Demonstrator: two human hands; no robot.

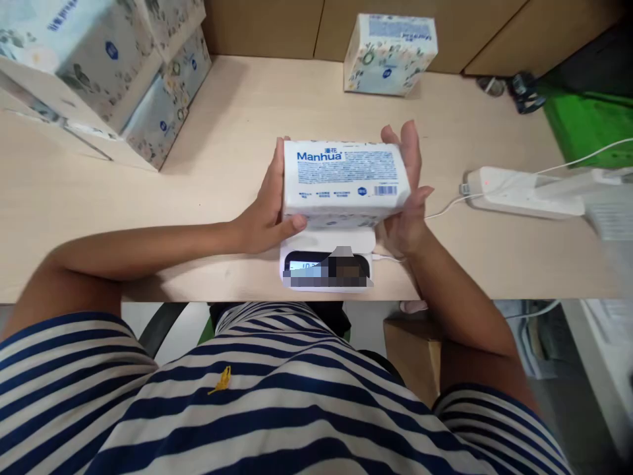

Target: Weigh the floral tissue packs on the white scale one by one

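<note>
A white pack of tissues [341, 173] printed "Manhua" is held between my two hands, over a small white scale [326, 239]. My left hand [270, 214] grips its left end, thumb along the lower front edge. At the right end, my right hand [408, 198] holds the pack against its palm, with its fingers stretched upward and its thumb sticking out. The scale has a lit display [302, 266], partly blurred out. The pack hides the back of the scale, and whether its underside touches the scale I cannot tell.
Several floral tissue packs [163, 125] are stacked at the back left. Another tissue pack [390, 56] stands at the back of the table [237, 119]. A white power strip [524, 191] with cables lies on the right, near a green object [583, 125].
</note>
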